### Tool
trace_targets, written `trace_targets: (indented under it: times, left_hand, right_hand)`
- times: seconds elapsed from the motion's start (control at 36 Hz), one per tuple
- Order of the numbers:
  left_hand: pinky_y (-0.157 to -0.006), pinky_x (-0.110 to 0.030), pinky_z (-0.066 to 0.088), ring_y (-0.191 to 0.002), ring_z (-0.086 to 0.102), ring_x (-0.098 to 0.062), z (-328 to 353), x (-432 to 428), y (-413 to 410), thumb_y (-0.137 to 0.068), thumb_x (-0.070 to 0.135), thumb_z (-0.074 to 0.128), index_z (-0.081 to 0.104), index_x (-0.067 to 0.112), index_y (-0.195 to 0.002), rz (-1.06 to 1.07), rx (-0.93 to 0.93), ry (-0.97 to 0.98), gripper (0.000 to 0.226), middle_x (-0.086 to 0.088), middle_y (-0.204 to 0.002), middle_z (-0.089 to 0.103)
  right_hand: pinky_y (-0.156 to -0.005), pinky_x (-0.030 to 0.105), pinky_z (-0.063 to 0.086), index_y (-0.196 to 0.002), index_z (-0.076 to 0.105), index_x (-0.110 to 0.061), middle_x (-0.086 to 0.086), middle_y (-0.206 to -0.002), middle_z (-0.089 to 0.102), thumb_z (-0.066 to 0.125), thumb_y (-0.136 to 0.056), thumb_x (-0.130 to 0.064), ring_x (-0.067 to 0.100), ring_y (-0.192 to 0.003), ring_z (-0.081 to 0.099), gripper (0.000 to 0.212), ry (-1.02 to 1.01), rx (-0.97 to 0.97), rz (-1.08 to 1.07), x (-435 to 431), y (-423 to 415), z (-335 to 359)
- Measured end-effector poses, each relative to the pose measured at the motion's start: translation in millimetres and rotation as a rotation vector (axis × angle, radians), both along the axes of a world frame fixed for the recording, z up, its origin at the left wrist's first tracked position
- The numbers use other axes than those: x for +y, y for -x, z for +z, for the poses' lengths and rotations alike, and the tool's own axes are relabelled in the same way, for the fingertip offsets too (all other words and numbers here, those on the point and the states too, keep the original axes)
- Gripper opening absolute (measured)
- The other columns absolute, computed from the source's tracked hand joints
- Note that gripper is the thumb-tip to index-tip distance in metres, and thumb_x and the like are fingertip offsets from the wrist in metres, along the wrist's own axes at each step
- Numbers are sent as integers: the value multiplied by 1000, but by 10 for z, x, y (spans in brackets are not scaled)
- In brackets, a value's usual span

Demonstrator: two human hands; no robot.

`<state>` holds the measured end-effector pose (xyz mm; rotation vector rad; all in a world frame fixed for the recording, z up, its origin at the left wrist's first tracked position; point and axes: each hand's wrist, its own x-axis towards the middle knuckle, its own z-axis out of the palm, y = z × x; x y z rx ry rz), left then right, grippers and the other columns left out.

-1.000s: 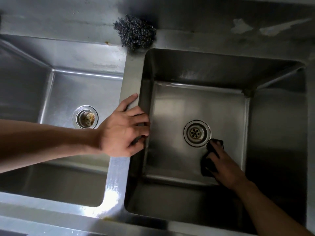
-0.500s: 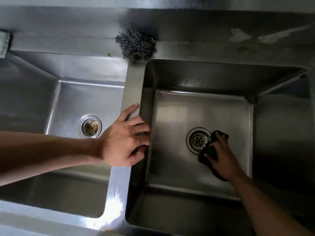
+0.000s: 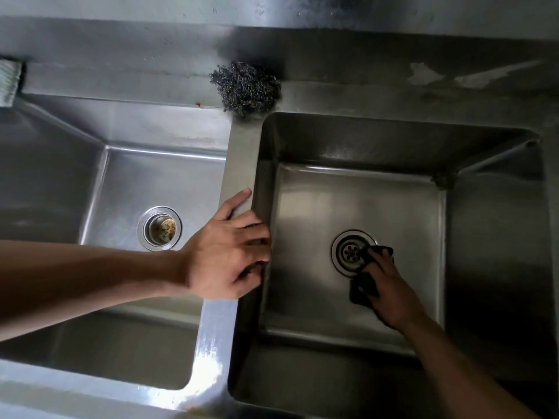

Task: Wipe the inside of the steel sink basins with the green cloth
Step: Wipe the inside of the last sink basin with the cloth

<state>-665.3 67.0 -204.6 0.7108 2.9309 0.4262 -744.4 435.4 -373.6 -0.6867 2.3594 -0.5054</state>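
The left forearm reaches in bare from the left side, crossing above the left basin, wrist nearly straight. The left hand (image 3: 225, 252) lies palm down on the divider (image 3: 239, 152) between the two basins, fingers spread, index finger stretched along the ridge, the other fingertips curling over its right edge. The right arm comes up from the lower right corner, in shadow, angled down into the right basin (image 3: 357, 204). The right hand (image 3: 390, 285) presses flat on the dark cloth (image 3: 361, 290) at the basin floor, fingers extended onto the right rim of the drain (image 3: 351, 252).
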Motion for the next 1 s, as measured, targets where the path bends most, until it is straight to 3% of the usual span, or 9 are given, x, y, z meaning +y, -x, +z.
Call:
trace_targets:
  times: [0.08,0.17,0.28,0.42,0.56,0.67,0.75,0.86,1.0]
  left_hand:
    - [-121,-64,26,-91,61,-27,-17,-8,-9,-75,29,67,68,24,-78,2,-10,6,6,3,-86,59]
    - [-122,-63,25,-91,61,-26,-20,-14,-9,-76,29,66,68,24,-78,7,-7,-2,6,4,-86,59]
    - [-122,-63,26,-91,61,-26,-15,-9,-3,-75,28,67,67,24,-77,1,5,-26,4,4,-86,58]
    - [-123,-63,24,-95,63,-26,-15,-14,-5,-75,29,67,69,24,-79,10,-11,-20,7,4,-91,62]
    - [-124,-62,22,-101,64,-27,-31,-22,-11,-74,31,66,72,23,-82,9,-14,-11,12,4,-93,64]
    - [-123,-63,23,-101,63,-25,-25,-15,-9,-75,30,65,72,24,-82,17,-20,-32,11,4,-94,66]
    - [-122,-64,24,-100,64,-26,-23,-10,-11,-75,29,65,72,23,-81,20,-22,-47,11,4,-94,66]
    - [-121,-65,26,-101,64,-26,-13,-7,1,-74,28,66,72,24,-81,12,-23,-42,10,5,-94,65]
    - [-120,-65,27,-102,63,-25,-11,-3,3,-73,27,68,71,24,-79,7,-23,-30,7,6,-91,63]
  right_hand:
    - [-114,41,35,-119,58,-15,7,-160,23,81,-71,0,30,-148,24,56,33,50,-156,-16,-43,3]
    - [-110,23,27,-112,62,-3,17,-153,33,79,-75,2,31,-139,38,41,107,69,-412,-118,-116,41]
    - [-106,5,25,-112,61,-2,15,-143,44,73,-82,1,32,-130,48,32,293,89,-513,-452,-112,193]
    - [-112,14,27,-116,61,-7,9,-144,45,72,-87,-8,11,-134,41,32,606,123,-459,-1378,116,452]
    - [-110,18,33,-119,60,-8,6,-143,47,71,-88,-13,12,-134,45,33,841,67,-474,-2319,337,552]
    - [-108,22,38,-123,59,-13,2,-138,53,65,-89,-28,12,-128,49,37,892,-69,-587,-2732,325,555]
    - [-106,34,44,-124,58,-20,-3,-130,61,61,-91,-42,11,-120,56,40,907,-274,-774,-2751,249,476]
    - [-100,32,46,-122,61,-22,-2,-121,66,62,-95,-38,12,-112,59,31,865,-404,-814,-2722,280,556]
    - [-106,31,43,-113,65,-22,1,-129,64,64,-94,-28,12,-121,57,20,1020,-321,-696,-2740,413,865]
